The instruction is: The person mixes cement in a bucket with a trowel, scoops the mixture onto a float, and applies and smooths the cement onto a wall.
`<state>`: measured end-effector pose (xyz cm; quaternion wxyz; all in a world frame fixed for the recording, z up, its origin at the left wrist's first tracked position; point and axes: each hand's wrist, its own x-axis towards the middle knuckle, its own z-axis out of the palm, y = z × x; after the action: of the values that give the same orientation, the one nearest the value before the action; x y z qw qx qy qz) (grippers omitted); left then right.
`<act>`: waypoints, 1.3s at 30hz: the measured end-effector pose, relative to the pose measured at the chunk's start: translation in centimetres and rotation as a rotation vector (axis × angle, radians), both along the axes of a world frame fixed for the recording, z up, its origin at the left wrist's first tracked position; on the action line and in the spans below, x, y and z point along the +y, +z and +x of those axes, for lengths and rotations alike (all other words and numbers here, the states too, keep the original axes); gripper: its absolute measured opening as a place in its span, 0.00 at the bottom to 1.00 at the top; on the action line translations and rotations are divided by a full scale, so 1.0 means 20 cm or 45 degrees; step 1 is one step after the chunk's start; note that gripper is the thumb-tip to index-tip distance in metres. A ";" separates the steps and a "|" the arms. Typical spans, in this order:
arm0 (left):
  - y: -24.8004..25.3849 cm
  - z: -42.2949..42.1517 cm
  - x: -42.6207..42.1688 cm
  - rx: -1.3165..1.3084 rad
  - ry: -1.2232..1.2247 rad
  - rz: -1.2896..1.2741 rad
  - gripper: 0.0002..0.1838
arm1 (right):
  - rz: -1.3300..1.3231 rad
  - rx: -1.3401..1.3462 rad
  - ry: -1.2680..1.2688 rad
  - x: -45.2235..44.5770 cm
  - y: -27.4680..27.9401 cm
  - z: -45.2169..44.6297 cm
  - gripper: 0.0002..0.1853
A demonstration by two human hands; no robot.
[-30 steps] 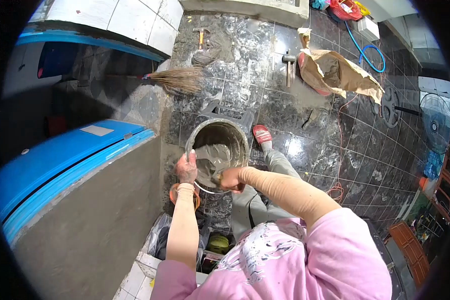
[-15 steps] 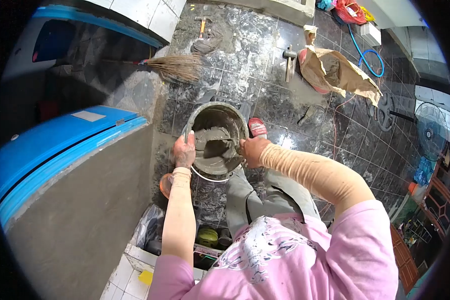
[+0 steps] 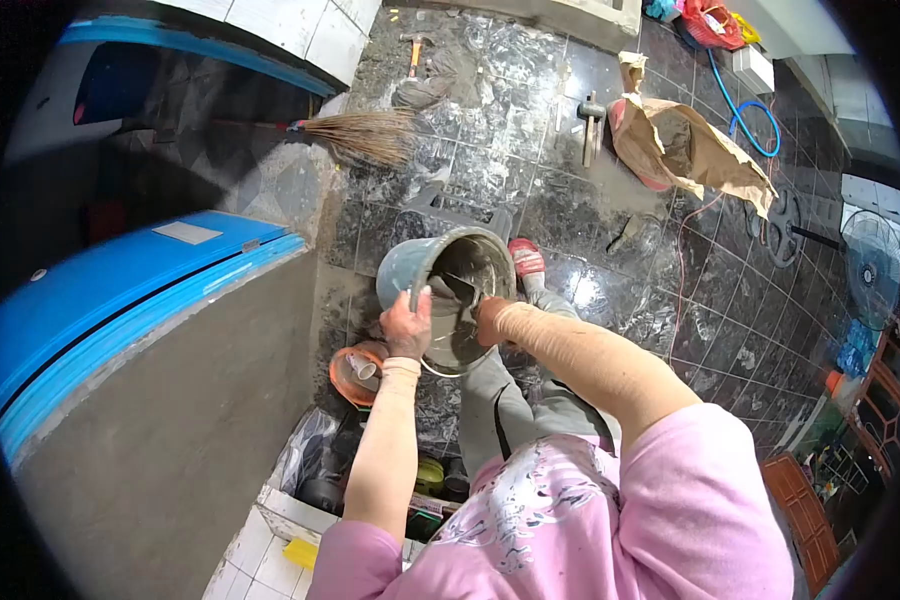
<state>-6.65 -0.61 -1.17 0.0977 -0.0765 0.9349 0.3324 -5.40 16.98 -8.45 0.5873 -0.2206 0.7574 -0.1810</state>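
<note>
A grey bucket (image 3: pixel 402 268) with wet grey mortar (image 3: pixel 457 342) inside is tilted to the right, above a dark stool (image 3: pixel 445 208). My left hand (image 3: pixel 407 325) grips the bucket's rim on its near left side, thumb up. My right hand (image 3: pixel 492 320) is closed at the right part of the bucket's mouth, around the handle of a trowel; its dark blade (image 3: pixel 457 289) reaches into the bucket. The handle itself is mostly hidden by my fingers.
An orange container (image 3: pixel 347 378) with cups is below the bucket. Beyond lie a straw broom (image 3: pixel 360 135), a hammer (image 3: pixel 414 55), a mallet (image 3: pixel 590 125) and a torn paper sack (image 3: pixel 710 150). A blue door (image 3: pixel 130 300) and plastered wall (image 3: pixel 180 390) stand left; a fan (image 3: pixel 870 255) stands right.
The bucket has tipped over to the right, so its outer left side now shows. My left hand has moved right with it. The trowel blade has shifted within the bucket.
</note>
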 end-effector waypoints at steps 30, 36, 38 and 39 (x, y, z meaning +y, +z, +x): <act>0.02 -0.07 -0.16 -0.136 0.180 -0.031 0.23 | 0.148 0.047 -0.414 -0.06 0.22 0.01 0.29; 0.03 -0.17 -0.12 -0.149 0.166 -0.039 0.23 | -0.120 0.028 0.286 0.06 0.29 0.04 0.30; 0.03 -0.18 -0.14 -0.143 0.206 -0.034 0.24 | -0.105 0.194 0.185 0.15 0.40 -0.06 0.26; 0.02 -0.19 -0.16 -0.173 0.256 0.007 0.24 | -0.035 0.178 0.144 0.19 0.48 -0.13 0.23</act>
<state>-10.42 -3.81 -0.77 0.1272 -0.1920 0.9129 0.3370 -7.98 20.72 1.09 0.5392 -0.2833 0.7802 -0.1421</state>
